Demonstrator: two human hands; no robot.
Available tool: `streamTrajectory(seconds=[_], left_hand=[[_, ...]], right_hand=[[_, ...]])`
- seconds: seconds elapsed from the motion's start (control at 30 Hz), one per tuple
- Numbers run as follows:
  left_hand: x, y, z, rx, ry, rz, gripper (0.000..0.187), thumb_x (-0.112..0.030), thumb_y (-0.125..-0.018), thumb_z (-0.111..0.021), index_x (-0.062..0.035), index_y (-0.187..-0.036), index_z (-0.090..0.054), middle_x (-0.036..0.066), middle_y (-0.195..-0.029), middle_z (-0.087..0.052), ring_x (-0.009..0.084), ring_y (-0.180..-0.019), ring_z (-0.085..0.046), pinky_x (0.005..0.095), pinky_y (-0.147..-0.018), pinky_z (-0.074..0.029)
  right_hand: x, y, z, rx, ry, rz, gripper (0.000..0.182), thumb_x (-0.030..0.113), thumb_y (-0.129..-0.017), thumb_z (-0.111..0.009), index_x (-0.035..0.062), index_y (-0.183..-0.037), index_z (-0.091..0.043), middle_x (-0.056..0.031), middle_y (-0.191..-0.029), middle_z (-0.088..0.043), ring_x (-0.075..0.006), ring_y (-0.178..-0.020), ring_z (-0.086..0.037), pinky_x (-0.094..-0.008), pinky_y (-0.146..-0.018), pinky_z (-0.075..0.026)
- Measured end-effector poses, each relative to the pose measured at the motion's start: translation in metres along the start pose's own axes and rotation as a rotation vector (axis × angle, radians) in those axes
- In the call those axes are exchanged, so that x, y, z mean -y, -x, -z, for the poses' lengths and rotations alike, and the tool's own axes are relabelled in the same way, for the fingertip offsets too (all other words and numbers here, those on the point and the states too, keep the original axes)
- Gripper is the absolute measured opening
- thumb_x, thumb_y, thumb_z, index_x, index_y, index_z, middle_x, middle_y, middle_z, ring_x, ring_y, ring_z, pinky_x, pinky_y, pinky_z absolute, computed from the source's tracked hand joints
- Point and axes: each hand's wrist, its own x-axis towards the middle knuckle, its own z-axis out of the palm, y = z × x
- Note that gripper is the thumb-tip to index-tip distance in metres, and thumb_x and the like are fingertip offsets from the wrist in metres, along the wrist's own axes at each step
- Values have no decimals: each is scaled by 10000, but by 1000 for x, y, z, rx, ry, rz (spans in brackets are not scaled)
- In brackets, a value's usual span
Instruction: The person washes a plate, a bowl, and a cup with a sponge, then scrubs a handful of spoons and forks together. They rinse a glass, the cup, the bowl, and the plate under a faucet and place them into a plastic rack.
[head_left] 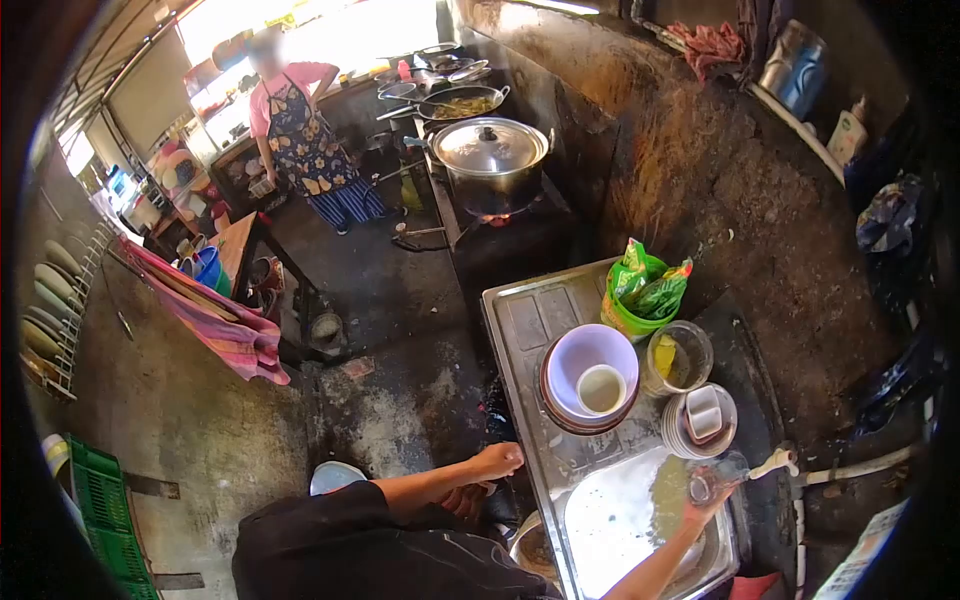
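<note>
My right hand (697, 512) is closed around a clear glass (703, 487), held over the sink basin (574, 535) close to the tap (776, 463). White suds fill much of the basin. My left hand (497, 460) is curled into a fist just off the sink's left edge, and nothing shows in it. On the steel drainboard (530, 322) stands a lilac bowl (572, 352) nested in others, with a small pale cup (601, 388) inside. Beside it are stacked saucers (676, 432) topped by small white dishes (704, 412), and a clear tub (692, 372) with something yellow in it.
A green bucket (626, 318) with green packets is at the drainboard's back corner. Beyond, a lidded pot (490, 150) sits over a flame, near a wok (462, 104). Another person (300, 140) in a floral apron stands at the back. A green crate (105, 515) is at lower left.
</note>
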Motion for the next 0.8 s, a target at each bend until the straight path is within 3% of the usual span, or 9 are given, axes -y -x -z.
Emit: streamTrajectory(seconds=[0.1,0.13,0.27,0.4,0.47,0.57,0.6,0.73,0.8], left_hand=[[11,0,22,-24,-36,60,177,-225,-860,-532,-53,-876,-568,31,-791,-575,125,-700,-583,251,-627,-491],[14,-1,25,-20,-28,52,177,-225,-860,-532,-53,-876,-568,31,-791,-575,125,-700,-583,251,-627,-491],[14,1,29,-58,-97,107,157,-196,-850,-523,-51,-881,-574,49,-805,-594,138,-713,-595,264,-636,-499],[12,7,18,-33,-3,86,173,-202,-835,-507,-37,-835,-555,34,-741,-564,127,-648,-556,263,-598,-468],[15,4,15,12,-26,77,171,-202,-833,-508,-39,-838,-560,40,-734,-571,133,-646,-565,267,-592,-464],[16,7,11,17,-104,43,181,-213,-830,-503,-44,-840,-567,46,-738,-581,135,-646,-573,279,-587,-464],[19,6,12,25,-152,59,199,-231,-829,-495,-47,-844,-572,51,-735,-585,144,-641,-582,292,-591,-468],[22,7,19,19,-170,40,217,-241,-826,-499,-42,-874,-571,79,-750,-606,171,-652,-602,321,-615,-477],[21,6,22,-7,-193,44,220,-241,-824,-503,-39,-880,-571,85,-760,-611,176,-658,-605,327,-621,-478]], right_hand=[[-6,12,-2,-270,194,148,573,526,-804,-520,138,-1221,-454,-67,-1032,-550,-202,-914,-511,-366,-829,-410],[-6,9,2,-212,333,241,604,500,-792,-546,186,-1281,-382,-42,-1086,-506,-200,-960,-477,-377,-848,-392],[-1,-13,10,-251,242,266,596,500,-786,-544,175,-1265,-401,-42,-1065,-525,-200,-951,-489,-373,-849,-393],[0,-14,17,107,135,140,670,571,-780,-522,211,-1313,-336,-57,-1103,-492,-222,-993,-471,-426,-835,-402],[1,3,-20,-143,82,-6,615,548,-805,-495,186,-1286,-370,-59,-1191,-456,-223,-1045,-455,-411,-886,-383],[-11,35,-74,-258,77,227,657,548,-793,-515,107,-1263,-389,-75,-1197,-454,-212,-1072,-442,-387,-911,-367],[-7,38,-72,-355,175,113,695,543,-778,-543,95,-1280,-371,-60,-1224,-439,-204,-1085,-432,-383,-930,-346],[-13,9,-12,-203,303,21,772,556,-729,-588,202,-1346,-287,-52,-1300,-381,-231,-1181,-355,-426,-975,-284],[-8,15,-51,-286,262,96,785,570,-726,-583,196,-1348,-282,-57,-1320,-362,-221,-1202,-331,-423,-982,-275]])
